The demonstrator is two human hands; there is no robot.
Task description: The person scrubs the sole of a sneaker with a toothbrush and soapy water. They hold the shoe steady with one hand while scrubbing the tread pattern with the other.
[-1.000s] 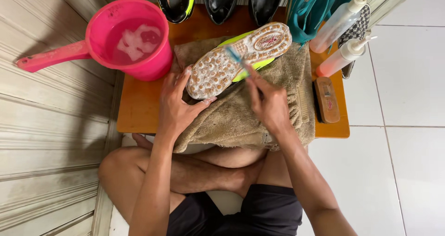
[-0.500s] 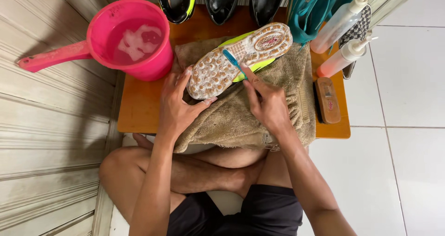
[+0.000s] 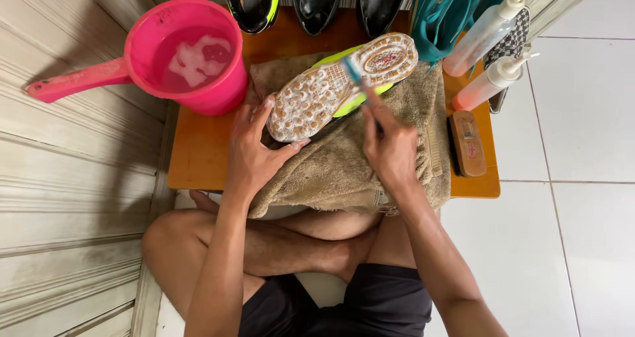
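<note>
While the sole-up shoe [image 3: 340, 85] is lying on a tan towel [image 3: 344, 165] spread over the middle of the wooden bench [image 3: 198, 158], it is being steadied by the left hand [image 3: 254, 152], whose grip is closed on the heel end, fingers spread along the near side of the sole. A small brush with a blue handle [image 3: 354, 69] is being held in the right hand [image 3: 390, 148]; that grip is wrapped tightly round the lower handle, with the forefinger stretched along it, and the brush head is being pressed against the speckled sole near its middle. The shoe's yellow-green upper is showing beneath the sole, toe pointing toward the far right corner. A pink dipper [image 3: 188, 56] of soapy water is standing at the far left corner of the bench, its handle hanging out past the left edge. Two pump bottles [image 3: 493, 79] are lying along the right edge, with a brown brush block [image 3: 468, 142] just beside the towel. Three dark shoes [image 3: 314, 0] are being kept along the far edge, and a teal bundle [image 3: 450, 16] is resting near the far right corner.
</note>
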